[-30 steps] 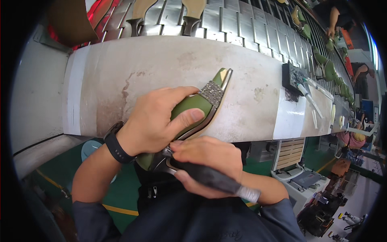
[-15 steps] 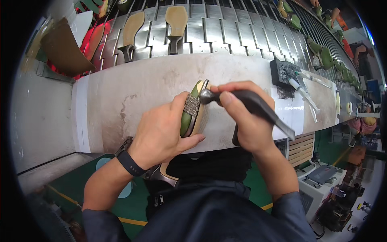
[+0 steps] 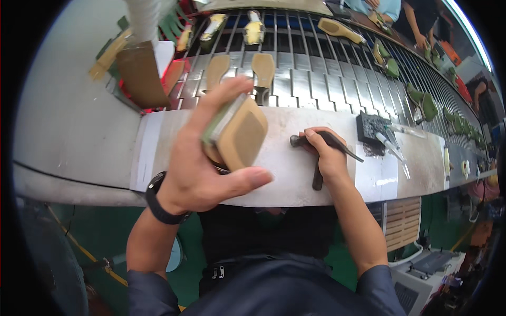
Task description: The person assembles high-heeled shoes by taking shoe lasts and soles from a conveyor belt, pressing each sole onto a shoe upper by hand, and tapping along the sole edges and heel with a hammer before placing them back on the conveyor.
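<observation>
My left hand (image 3: 192,168) is lifted over the left part of the worktable, its fingers and thumb around a shoe (image 3: 243,134). The shoe has a tan sole turned up toward me and a green upper, slightly smeared by motion. Close above the table, my right hand (image 3: 332,158) grips a hammer (image 3: 301,140). Its round metal face points left, its narrow end points right, and the dark handle hangs down below the hand. Hammer and shoe are apart.
Past the pale worktable (image 3: 284,179) runs a metal slat conveyor (image 3: 287,87) carrying several shoes, including a tan-soled one (image 3: 263,68). A black block (image 3: 369,129) with white-handled tools (image 3: 390,145) sits at the right. Brown cardboard (image 3: 141,73) stands far left. Other people work at the far side.
My left hand has raised the shoe off the table toward me and turned its sole up. The hammer has come away from the shoe and sits lower, still in my right hand. The view has shifted.
</observation>
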Tool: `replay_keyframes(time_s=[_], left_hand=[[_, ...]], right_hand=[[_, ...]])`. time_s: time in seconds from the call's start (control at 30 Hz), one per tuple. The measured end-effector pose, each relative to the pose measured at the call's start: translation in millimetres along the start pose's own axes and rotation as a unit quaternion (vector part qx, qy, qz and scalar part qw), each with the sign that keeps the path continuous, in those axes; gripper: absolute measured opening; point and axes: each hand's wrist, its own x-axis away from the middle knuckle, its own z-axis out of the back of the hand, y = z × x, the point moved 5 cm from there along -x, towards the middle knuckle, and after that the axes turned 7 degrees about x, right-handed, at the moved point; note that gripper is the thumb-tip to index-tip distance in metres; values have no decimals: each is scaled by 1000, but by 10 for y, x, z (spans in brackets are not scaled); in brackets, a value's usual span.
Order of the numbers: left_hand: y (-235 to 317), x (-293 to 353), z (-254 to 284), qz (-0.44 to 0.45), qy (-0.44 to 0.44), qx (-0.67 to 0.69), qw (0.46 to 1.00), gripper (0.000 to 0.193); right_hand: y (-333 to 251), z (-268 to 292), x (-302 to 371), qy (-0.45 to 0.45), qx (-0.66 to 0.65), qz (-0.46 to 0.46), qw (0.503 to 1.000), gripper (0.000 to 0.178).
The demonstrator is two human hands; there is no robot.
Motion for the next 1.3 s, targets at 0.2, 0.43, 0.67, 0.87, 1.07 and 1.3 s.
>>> replay_keyframes(time_s=[0.2,0.43,0.67,0.87,1.07,1.3], left_hand=[[114,187,-262,37,-74,-37,996,72],[208,189,-407,-57,-9,-125,991,80],[291,372,-413,-71,-36,-120,990,79],[408,657,-400,-110,8,-121,987,70],[-118,1530,-297,-246,90,-234,936,101],[-949,1944,-229,-134,74,-389,908,85]], right_hand=[[-1074,-309,764,-69,79,196,975,25],[-1939,-324,1305,-229,73,375,895,37],[-1969,-249,1176,-242,53,247,937,31],[-1881,-342,1196,-285,-11,185,940,29],[-1205,-654,1468,-299,14,156,941,31],[125,-764,1532,-104,-126,-103,981,24]])
